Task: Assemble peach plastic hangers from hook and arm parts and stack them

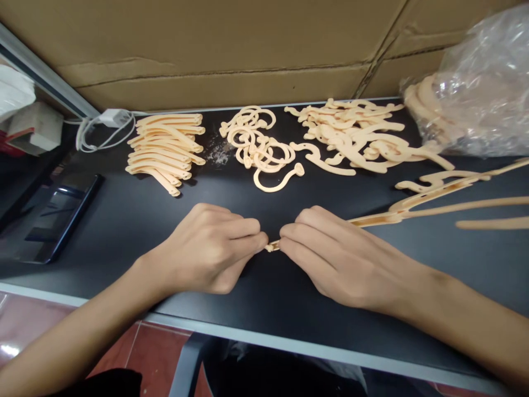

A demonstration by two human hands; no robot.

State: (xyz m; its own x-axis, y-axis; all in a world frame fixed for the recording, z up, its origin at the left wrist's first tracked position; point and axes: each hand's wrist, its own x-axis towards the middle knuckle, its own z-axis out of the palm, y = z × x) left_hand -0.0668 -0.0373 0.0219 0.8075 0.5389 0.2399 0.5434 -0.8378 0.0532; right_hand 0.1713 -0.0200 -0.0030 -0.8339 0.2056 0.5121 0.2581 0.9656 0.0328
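My left hand [217,248] is closed, thumb and fingers pinched at the tip of a peach plastic hanger part [273,246]. Facing it, my right hand [330,256] grips the same part, so only a short hollow end shows between the two hands. Behind my right hand a hanger arm [374,219] comes out; whether it joins the held part is hidden. Beyond my hands lie a heap of hanger hooks [268,181], a stacked row of hanger arms [163,146] on the left and a loose pile of curved hanger pieces [351,138] on the right.
A phone [61,220] lies at the left of the dark table [198,325], with a white charger and cable [113,118] behind it. Clear plastic bag [483,88] holding more pieces sits back right. Cardboard [206,44] stands along the back. Long assembled pieces [438,193] lie at right.
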